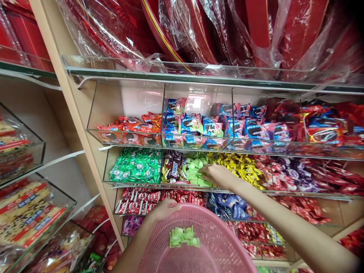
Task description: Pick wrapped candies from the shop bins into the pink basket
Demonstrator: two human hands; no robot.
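Note:
A pink perforated plastic basket [227, 231] is tilted toward me at the bottom. My left hand [167, 209] is closed on its far left rim. Inside lies a small cluster of light green wrapped candies [183, 237]. My right hand [217, 175] reaches over the front of a clear shelf bin, its fingers curled down onto more light green wrapped candies [195, 167]; the fingertips are partly hidden among them. Left of that hand are dark Snickers bars [174, 168], and to its right yellow wrapped candies [244, 167].
Green wrapped candies [136, 165] fill the left bin. Packaged cookies [192, 123] stand in clear bins above, under a glass shelf edge [199, 76]. Red candies [139, 201] and blue packets [229, 204] lie below. A wooden upright [71, 98] divides the shelving; packaged bread [25, 212] sits left.

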